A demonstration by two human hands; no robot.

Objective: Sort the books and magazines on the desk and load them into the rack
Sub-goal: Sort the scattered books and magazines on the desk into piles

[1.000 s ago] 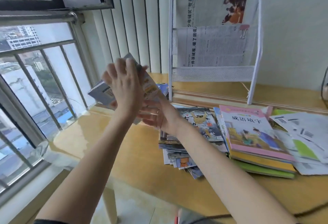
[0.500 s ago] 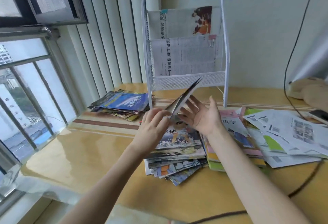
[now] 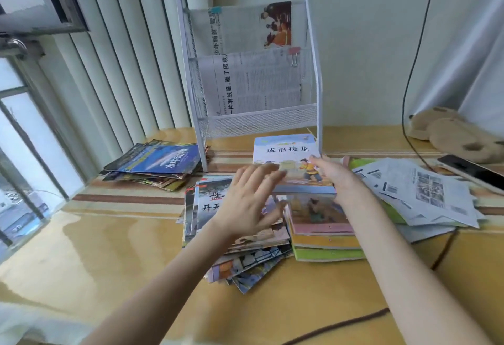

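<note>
**Sorting under way: one book lifted, lowest rack pocket unfilled**

The right hand [image 3: 334, 178] grips a light-blue book [image 3: 289, 153] by its right edge, thumb on the cover, holding it tilted above the book stack [image 3: 321, 232] and just in front of the white wire rack [image 3: 251, 123]. The cover reads 成语接龙. The left hand [image 3: 245, 202] is spread, fingers straight, its tips at the book's lower left corner; actual contact cannot be confirmed.

Progress, as judged from the layout: the rack's two upper pockets each hold a clipped newspaper [image 3: 256, 82]; the front one shows a vertical headline ending 件羽绒服,暖了困境. The lowest mesh pocket appears unfilled. Most of the sorting and nearly all loading seem to remain.

On the desk [image 3: 109, 249], a fanned magazine pile [image 3: 245, 257] lies under the left forearm, its top cover partly hidden. A second, smaller pile [image 3: 155, 164] sits left of the rack, topped by a blue cover reading 水中动物. Loose printed sheets [image 3: 414, 194] with barcodes lie right of the book stack. A dark phone [image 3: 474, 170] rests at the far right edge.
</note>
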